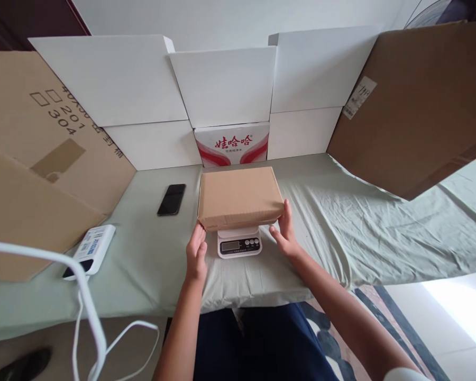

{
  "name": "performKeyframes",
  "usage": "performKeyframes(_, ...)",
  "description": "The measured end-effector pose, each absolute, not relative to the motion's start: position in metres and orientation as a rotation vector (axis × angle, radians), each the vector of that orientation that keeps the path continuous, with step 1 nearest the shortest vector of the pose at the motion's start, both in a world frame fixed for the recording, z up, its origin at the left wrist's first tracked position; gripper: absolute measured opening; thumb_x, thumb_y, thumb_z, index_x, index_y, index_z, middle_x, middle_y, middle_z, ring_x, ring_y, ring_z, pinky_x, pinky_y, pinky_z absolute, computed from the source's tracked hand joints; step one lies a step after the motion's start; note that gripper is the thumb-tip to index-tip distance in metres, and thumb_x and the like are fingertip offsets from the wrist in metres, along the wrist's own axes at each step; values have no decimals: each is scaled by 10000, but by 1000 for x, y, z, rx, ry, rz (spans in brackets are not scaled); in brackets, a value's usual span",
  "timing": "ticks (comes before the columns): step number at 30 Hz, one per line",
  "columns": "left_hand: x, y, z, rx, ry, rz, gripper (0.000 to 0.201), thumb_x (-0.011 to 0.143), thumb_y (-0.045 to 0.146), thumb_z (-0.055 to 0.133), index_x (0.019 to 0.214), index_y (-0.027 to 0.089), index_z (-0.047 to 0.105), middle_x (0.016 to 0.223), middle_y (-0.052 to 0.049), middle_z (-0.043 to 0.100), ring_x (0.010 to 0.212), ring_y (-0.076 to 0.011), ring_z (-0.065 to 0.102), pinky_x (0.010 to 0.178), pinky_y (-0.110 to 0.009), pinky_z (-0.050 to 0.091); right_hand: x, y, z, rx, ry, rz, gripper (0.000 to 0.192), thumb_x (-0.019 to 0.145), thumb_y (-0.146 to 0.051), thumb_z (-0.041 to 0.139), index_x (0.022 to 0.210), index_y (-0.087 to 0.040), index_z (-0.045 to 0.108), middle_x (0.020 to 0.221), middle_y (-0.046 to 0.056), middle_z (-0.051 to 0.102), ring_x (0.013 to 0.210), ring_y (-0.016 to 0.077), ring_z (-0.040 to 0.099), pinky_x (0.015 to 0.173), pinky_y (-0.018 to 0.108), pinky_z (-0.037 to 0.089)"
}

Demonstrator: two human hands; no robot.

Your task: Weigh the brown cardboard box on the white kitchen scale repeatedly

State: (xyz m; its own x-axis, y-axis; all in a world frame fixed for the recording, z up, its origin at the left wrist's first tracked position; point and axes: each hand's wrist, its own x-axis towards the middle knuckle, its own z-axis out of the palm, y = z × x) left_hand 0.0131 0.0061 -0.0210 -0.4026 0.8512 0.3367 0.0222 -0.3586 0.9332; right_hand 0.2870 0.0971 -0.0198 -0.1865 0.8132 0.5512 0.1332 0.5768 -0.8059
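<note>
Head view showed a closed brown cardboard box (240, 197) resting on a small white kitchen scale (239, 243), whose display and buttons faced the person. Both hands were at the box's near corners. Left hand (196, 254) stood upright with its fingers straight and together, the fingertips touching the box's near left corner; it gripped nothing. Right hand (284, 232) was likewise flat and open, fingers laid against the near right edge of the box, thumb pointing inward toward the scale. The scale sat between the two hands, just below the box's front edge.

Beyond the left hand and further left, a black phone (172, 199) lay flat on the pale green cloth (341, 222) covering the table. Well to the left of that hand lay a white power bank (89, 251) with a white cable (83, 301) looping down past the table edge. Straight beyond the box, a red-and-white printed carton (232, 144) stood against white cardboard panels (222, 84). Large brown cardboard sheets (416, 100) leaned in, well away from each hand on either side.
</note>
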Motion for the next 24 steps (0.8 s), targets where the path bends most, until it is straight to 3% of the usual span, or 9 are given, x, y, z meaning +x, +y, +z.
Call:
performKeyframes(7,16,-5,-21,1176,1260,1825,786,922,634,644,1572,202,556,1615,-173,548,1571,-370,408,1308,-519,322,290,87,-14,-731,-1717,704,788,1032,-560,530,1698,-470,118,1719,49,246,1607,324,333,1260,538,436)
performKeyframes(13,18,-3,-17,1178,1304,1794,794,928,639,630,1586,205,539,1623,-166,542,1570,-371,410,1300,-503,338,290,87,-12,-805,-1716,699,828,1010,-618,539,1706,-419,139,1704,85,291,1619,349,310,1289,594,384)
performKeyframes(20,21,-4,-3,1204,1231,1979,702,994,568,558,1640,316,449,1759,-68,335,1630,-307,295,1321,-461,298,291,87,-5,-777,-1606,738,830,1008,-640,535,1702,-455,118,1768,47,284,1646,335,305,1313,617,343)
performKeyframes(24,17,-3,-12,1165,1256,1869,769,949,633,596,1607,245,510,1688,-132,459,1596,-344,367,1324,-496,283,291,88,-8,-765,-1606,775,770,1008,-642,548,1680,-470,215,1779,19,294,1647,332,319,1309,597,362)
